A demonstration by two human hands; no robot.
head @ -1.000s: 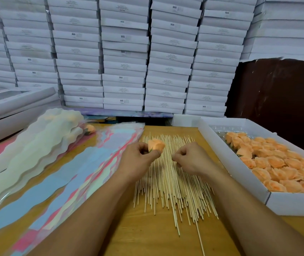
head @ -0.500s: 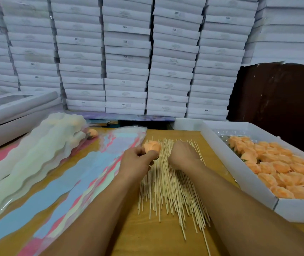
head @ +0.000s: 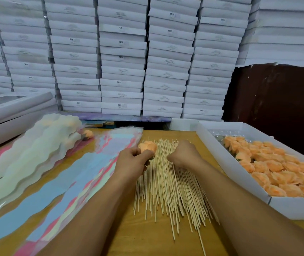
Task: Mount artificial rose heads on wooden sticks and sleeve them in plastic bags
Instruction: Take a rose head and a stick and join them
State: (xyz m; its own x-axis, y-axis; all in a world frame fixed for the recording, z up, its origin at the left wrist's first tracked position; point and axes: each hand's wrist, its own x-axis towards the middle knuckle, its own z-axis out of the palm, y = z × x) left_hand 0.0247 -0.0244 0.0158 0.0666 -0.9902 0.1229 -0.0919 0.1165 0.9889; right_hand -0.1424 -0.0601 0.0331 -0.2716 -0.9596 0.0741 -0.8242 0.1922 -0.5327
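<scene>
Two hands busy here: our left hand (head: 131, 164) pinches a peach rose head (head: 147, 147) over the far end of the stick pile (head: 167, 183) mid-desk, our right hand (head: 183, 156) curls down onto the sticks, so we'd probably snag several and scatter them.

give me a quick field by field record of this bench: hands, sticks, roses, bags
left hand: grips one orange rose head above the far end of the sticks
right hand: fingers curled down on the stick pile; whether it pinches a stick cannot be seen
wooden sticks: loose pile lying on the wooden table, between the forearms
rose supply: orange rose heads in a white box on the right
plastic bags: pastel sleeves laid flat on the left
sleeved roses: stacked at far left
</scene>
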